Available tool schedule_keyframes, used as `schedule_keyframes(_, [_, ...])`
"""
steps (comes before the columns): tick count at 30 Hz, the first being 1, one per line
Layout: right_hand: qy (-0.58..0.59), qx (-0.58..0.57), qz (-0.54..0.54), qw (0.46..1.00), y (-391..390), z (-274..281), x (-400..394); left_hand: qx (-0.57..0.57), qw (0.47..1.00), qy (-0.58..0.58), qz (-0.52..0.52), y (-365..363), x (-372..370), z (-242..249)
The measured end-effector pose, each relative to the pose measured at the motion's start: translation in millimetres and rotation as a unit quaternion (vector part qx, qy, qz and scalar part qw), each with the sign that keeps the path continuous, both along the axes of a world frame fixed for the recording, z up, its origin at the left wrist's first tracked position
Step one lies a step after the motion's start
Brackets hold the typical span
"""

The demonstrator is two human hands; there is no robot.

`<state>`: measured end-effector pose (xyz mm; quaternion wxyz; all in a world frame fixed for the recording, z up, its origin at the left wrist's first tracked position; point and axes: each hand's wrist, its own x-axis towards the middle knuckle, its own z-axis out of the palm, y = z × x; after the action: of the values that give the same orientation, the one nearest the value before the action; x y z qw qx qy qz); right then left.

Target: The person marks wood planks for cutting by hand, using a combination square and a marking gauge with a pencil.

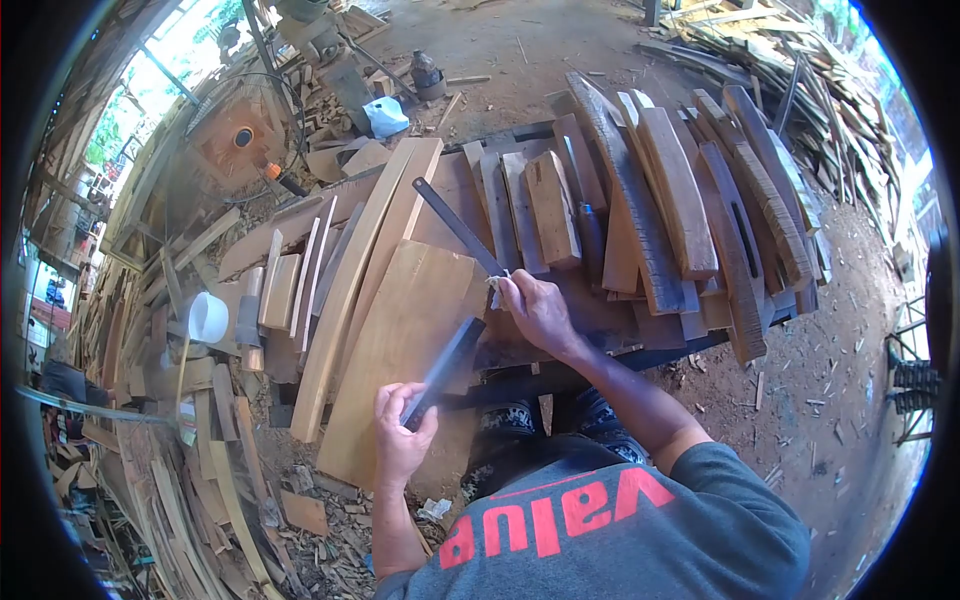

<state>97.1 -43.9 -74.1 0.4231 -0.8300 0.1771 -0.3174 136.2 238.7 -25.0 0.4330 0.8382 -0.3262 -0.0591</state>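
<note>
My right hand is closed around the pale wrapped end of a long, flat dark blade. The blade slants up and to the left, with a small hole near its far tip. In my left hand, the fingers and thumb pinch the near end of a dark flat bar, whose far end points up and right, below the blade. Bar and blade appear apart. Under both lies a wide wooden board on the bench, leaning toward my lap.
Curved and straight wood pieces cover the bench's right half. Long planks lie to the left, near a white container. A blue-white bag and a dark bottle-like object sit beyond. Scrap piles stand far right.
</note>
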Motion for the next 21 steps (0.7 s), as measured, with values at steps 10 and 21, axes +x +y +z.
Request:
schedule_keyframes(10, [-0.008,-0.004,-0.001,1.000,1,2,-1,-0.023,0.995,-0.037,0.093,12,13,-12])
schedule_keyframes(21, [-0.014,-0.013,-0.004,1.000,1,-1,0,-0.033,0.995,-0.034,0.082,14,14,-17])
